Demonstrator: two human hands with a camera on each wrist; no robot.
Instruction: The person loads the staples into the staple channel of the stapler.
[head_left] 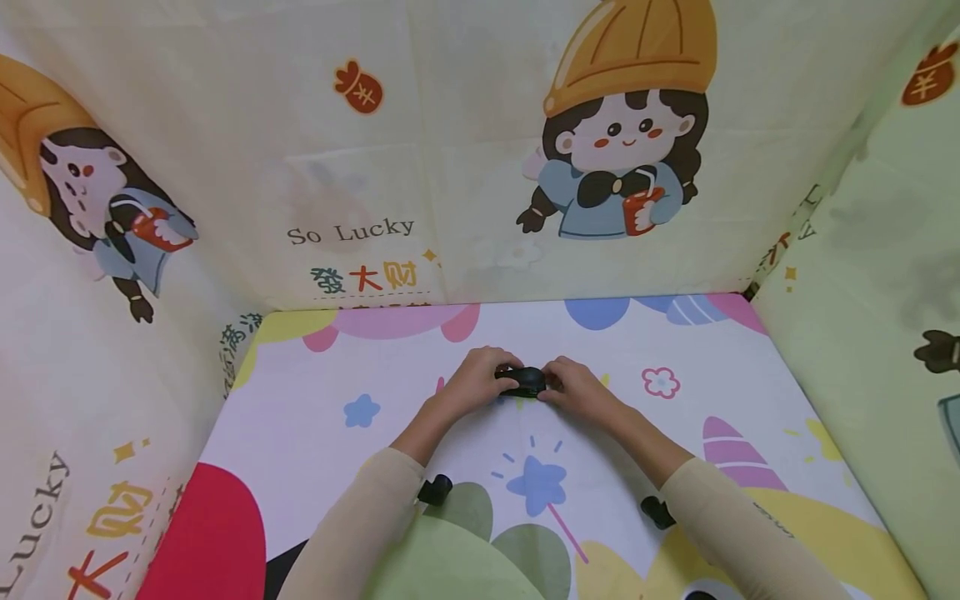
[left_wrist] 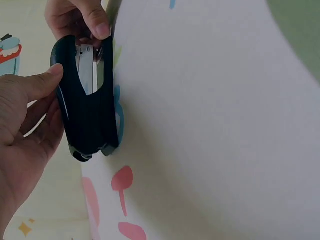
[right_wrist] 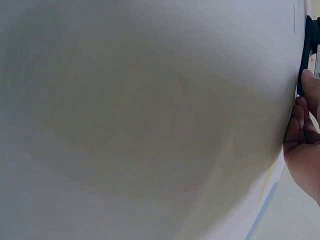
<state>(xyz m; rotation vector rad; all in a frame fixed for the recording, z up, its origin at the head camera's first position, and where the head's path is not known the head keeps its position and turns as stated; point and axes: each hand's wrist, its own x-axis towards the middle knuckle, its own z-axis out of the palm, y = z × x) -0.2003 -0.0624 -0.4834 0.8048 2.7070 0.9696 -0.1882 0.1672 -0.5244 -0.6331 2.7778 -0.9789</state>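
A black stapler (head_left: 528, 382) is held between both hands, close over the table's far half. My left hand (head_left: 480, 379) grips it from the left; in the left wrist view its thumb (left_wrist: 54, 71) presses on the upper arm and the other fingers lie partly behind. At the opposite end my right hand (head_left: 581, 387) pinches the stapler, thumb (left_wrist: 102, 31) against the lower part. Between the two black parts a silver metal strip (left_wrist: 86, 67) shows in the opening. The right wrist view catches only the edge of the stapler (right_wrist: 305, 55) beside the right thumb.
A patterned cloth (head_left: 450, 433) with stars, flowers and large coloured shapes covers the table. Printed curtains stand behind (head_left: 465, 183) and on both sides. Small black wrist cameras (head_left: 435, 490) hang at the sleeves.
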